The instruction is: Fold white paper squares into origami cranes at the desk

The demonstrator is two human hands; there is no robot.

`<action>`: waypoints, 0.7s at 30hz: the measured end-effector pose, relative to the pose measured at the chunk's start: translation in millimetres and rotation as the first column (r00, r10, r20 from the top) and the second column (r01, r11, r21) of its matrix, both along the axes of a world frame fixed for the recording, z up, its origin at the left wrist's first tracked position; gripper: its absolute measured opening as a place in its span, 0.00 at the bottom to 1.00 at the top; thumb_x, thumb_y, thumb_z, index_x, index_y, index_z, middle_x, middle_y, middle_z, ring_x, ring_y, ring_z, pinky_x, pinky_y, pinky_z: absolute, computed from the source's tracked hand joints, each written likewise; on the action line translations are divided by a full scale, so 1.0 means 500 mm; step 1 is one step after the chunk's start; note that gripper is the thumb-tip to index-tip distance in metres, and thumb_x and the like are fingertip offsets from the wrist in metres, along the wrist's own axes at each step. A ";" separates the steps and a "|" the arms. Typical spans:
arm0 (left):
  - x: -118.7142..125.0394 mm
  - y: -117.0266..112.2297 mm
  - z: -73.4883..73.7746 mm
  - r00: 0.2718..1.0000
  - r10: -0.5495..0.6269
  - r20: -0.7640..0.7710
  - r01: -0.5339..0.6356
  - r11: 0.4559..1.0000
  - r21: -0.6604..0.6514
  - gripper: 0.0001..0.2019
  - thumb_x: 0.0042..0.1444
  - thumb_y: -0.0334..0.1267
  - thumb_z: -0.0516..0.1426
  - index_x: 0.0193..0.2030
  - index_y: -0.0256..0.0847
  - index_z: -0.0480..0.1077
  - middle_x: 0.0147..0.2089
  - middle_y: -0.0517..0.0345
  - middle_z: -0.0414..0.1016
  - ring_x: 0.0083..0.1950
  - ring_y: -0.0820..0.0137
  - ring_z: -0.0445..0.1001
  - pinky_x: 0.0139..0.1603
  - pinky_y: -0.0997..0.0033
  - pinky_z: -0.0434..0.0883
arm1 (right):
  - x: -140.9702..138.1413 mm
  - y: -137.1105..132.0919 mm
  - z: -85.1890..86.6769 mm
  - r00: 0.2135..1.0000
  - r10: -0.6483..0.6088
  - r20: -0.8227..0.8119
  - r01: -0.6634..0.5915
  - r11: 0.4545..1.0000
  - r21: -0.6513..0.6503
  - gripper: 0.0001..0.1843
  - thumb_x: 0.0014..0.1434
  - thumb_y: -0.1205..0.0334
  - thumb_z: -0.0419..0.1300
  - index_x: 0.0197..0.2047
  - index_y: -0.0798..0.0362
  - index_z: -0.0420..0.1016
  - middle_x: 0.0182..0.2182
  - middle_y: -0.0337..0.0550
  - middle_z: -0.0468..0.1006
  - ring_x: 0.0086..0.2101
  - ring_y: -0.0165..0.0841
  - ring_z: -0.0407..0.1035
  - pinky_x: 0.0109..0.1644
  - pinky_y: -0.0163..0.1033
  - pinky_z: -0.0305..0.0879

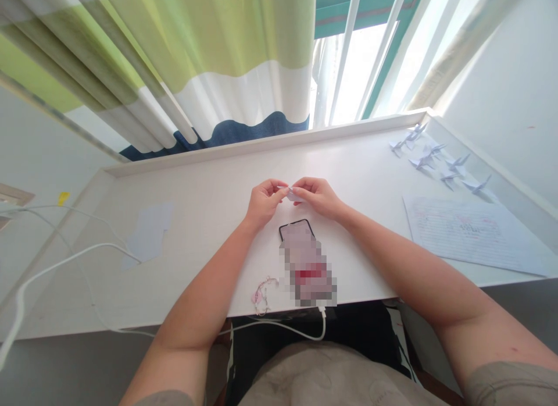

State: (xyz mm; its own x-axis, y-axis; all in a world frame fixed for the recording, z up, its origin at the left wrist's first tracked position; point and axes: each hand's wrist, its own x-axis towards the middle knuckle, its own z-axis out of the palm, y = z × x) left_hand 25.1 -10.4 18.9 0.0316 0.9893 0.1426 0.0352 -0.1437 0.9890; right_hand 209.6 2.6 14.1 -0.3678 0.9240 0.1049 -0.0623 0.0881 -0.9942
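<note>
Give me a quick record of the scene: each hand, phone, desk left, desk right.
Left hand: pinching a small folded paper
Right hand: pinching the same paper
Phone: lying on the desk, screen pixelated, white cable at its near end
Left of phone: pinkish strand
Desk left: pale paper pieces
Desk right: folded paper figures; written sheet nearer the body

- centre of the frame: the small paper [295,195], partly hidden by the left hand [265,201] and right hand [320,198], exact shape unclear
- lower centre: the phone [305,260], screen blurred into blocks, unreadable
- right side: the written sheet [466,234], its lines too small to read
- lower left: the white cable [20,304], cut off by the left edge
- top: the curtain [235,34], cut off by the upper edge
</note>
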 end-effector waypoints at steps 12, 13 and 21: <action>-0.008 0.003 0.000 0.997 -0.069 0.045 0.069 0.998 -0.012 0.10 0.50 0.40 0.67 0.39 0.40 0.78 0.32 0.60 0.77 0.33 0.72 0.75 0.36 0.70 0.73 | 0.007 -0.003 0.008 0.995 0.074 0.070 -0.074 0.997 -0.005 0.28 0.52 0.34 0.72 0.32 0.53 0.81 0.28 0.44 0.83 0.31 0.34 0.77 0.35 0.40 0.74; -0.008 0.004 -0.001 0.997 -0.070 0.042 0.071 0.997 -0.007 0.10 0.51 0.40 0.67 0.39 0.40 0.78 0.31 0.59 0.77 0.33 0.72 0.75 0.36 0.70 0.73 | 0.006 -0.004 0.008 0.995 0.075 0.069 -0.075 0.997 0.001 0.28 0.53 0.34 0.72 0.32 0.53 0.80 0.28 0.44 0.83 0.31 0.34 0.76 0.35 0.40 0.74; -0.008 0.003 0.000 0.995 -0.089 0.047 0.089 0.996 0.009 0.12 0.51 0.38 0.68 0.42 0.40 0.77 0.33 0.59 0.78 0.33 0.72 0.76 0.38 0.69 0.74 | 0.005 -0.001 -0.002 0.996 0.068 0.064 -0.070 0.997 0.033 0.26 0.53 0.35 0.72 0.32 0.52 0.80 0.29 0.44 0.84 0.31 0.34 0.77 0.37 0.40 0.76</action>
State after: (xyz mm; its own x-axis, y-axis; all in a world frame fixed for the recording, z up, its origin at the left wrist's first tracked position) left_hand 21.3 -8.8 18.8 0.1126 0.9819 0.1524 -0.0243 -0.1506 0.9883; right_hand 212.1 2.1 13.3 -0.4377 0.8922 0.1113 -0.0070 0.1204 -0.9927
